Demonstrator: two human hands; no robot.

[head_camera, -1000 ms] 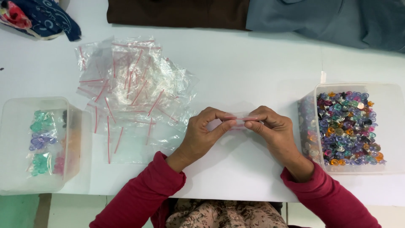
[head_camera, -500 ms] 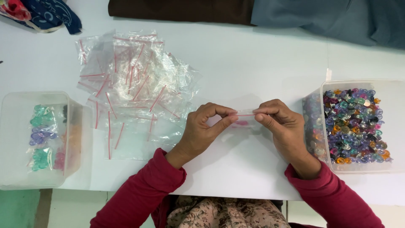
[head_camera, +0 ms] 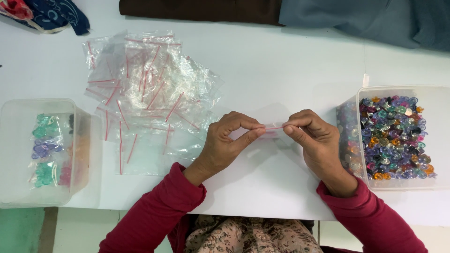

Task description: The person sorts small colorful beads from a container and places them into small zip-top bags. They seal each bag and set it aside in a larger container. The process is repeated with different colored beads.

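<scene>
Zip bag [head_camera: 274, 126] above table [head_camera: 281, 75], stretched between our hands. Left hand [head_camera: 225, 145] and right hand [head_camera: 318, 140] both pinch red seal strip, thumbs against forefingers, likely pressing it closed. Bead tub [head_camera: 398, 136] just right of us, spare bags [head_camera: 145, 89] left, filled-bag tub [head_camera: 42, 150] far left.

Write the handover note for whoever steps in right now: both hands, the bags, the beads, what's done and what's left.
Left hand: pinching the left end of a small zip bag at its red strip.
Right hand: pinching the bag's right end, over the white table.
Empty bags: loose pile, left of the hands.
Bead bin: right, full of mixed coloured beads.
Left bin: holds a few filled bags, sorted by colour.
Done: those few bags.
Left: the held bag, contents unclear; most beads unbagged.
</scene>
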